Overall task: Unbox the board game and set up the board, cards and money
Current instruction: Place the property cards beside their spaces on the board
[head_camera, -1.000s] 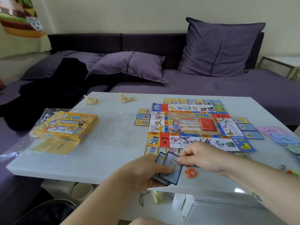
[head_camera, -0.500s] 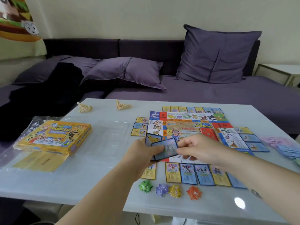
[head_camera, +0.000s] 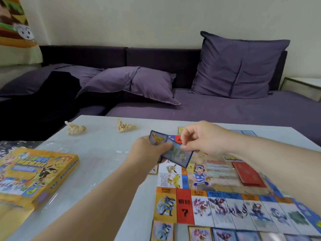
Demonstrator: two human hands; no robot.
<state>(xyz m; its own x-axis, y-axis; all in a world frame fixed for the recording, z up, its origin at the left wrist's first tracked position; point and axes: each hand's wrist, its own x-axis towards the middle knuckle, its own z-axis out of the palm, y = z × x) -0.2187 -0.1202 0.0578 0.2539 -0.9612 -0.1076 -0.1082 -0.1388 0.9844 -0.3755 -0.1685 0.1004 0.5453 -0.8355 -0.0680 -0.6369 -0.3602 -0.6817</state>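
The colourful game board (head_camera: pixel 215 181) lies open on the white table (head_camera: pixel 97 164), with a red card deck (head_camera: pixel 247 173) on its middle. My left hand (head_camera: pixel 147 152) grips a small fan of blue-edged cards (head_camera: pixel 159 140) above the board's far left corner. My right hand (head_camera: pixel 203 138) pinches the front card (head_camera: pixel 178 154) of that fan by its upper edge. A row of cards (head_camera: pixel 199 233) lies along the board's near edge. The yellow game box (head_camera: pixel 34 174) sits at the table's left.
Two crumpled beige paper scraps (head_camera: pixel 75 127) (head_camera: pixel 125 126) lie near the table's far edge. A clear plastic sheet (head_camera: pixel 83 150) lies between box and board. A purple sofa with cushions (head_camera: pixel 133 84) stands behind the table.
Both hands have carried the cards away from the near edge toward the board's far left corner. The view has closed in on the board.
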